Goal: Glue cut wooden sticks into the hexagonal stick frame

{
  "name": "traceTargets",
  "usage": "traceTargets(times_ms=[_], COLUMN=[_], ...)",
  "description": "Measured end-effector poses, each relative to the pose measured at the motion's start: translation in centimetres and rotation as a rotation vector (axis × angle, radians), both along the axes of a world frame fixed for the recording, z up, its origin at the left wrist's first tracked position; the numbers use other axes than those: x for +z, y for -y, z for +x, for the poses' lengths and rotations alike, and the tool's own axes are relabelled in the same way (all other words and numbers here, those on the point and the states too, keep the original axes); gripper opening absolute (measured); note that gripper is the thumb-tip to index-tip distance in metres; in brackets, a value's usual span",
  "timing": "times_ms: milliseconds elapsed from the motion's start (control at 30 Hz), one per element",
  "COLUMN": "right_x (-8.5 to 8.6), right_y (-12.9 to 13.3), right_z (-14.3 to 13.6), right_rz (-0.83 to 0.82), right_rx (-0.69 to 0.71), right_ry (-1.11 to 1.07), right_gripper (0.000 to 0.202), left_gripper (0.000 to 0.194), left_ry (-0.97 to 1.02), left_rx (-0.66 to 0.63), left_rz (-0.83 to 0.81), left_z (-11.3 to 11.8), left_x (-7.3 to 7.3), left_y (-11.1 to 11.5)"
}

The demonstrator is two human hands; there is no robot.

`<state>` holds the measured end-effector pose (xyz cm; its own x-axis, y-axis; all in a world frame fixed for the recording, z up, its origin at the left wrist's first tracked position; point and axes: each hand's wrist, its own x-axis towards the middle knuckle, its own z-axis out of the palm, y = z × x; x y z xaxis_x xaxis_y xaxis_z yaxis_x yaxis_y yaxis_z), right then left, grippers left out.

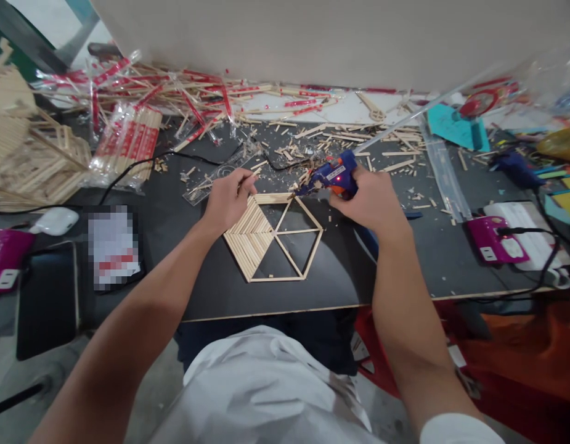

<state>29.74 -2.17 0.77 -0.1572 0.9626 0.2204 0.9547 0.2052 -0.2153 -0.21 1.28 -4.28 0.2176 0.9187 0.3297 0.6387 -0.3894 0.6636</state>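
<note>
A hexagonal frame of wooden sticks (313,259) lies flat on the dark table, with spokes meeting at its centre. Two of its left wedges are filled with closely laid sticks, and a few sticks line the outer edge of the top wedge. My right hand (370,197) grips a blue and orange hot glue gun (335,176), its nozzle at the frame's upper right corner. A clear glue stick (395,129) juts from the gun's back. Over the upper left corner, my left hand (232,194) is closed in a pinch; what its fingertips hold is hard to make out.
Bundled sticks in red-printed wrappers (125,145) and loose wrappers lie behind on the left, beside stick-built pieces (44,148). Stick scraps litter the back. A phone (113,246), a white earbud case (57,221), a purple power box (496,239), another blue glue gun (518,169) and cables sit around.
</note>
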Motion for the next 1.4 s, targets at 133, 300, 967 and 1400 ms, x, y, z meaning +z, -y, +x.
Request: traceTargets(times_ms=[133,300,967,1400], right_x=[0.3,0.0,-0.4,-0.5], right_y=[0.0,-0.3,-0.3,-0.4], right_z=[0.3,0.5,1.1,1.0], right_rz=[-0.026,-0.029,-0.038,-0.074], right_rx=[0.030,0.082,0.131,0.148], right_ry=[0.057,0.121,0.193,0.167], right_gripper=[0.021,0.022,0.032,0.027], left_gripper=[0.021,0.022,0.022,0.023], left_ry=[-0.002,-0.002,-0.027,-0.045], left_rx=[0.006,0.017,0.024,0.025], left_rz=[0.009,-0.008,0.000,-0.033], left_z=[0.1,0.1,0.1,0.2], left_x=[0.1,0.2,0.3,0.4], left_y=[0.0,0.1,0.1,0.2])
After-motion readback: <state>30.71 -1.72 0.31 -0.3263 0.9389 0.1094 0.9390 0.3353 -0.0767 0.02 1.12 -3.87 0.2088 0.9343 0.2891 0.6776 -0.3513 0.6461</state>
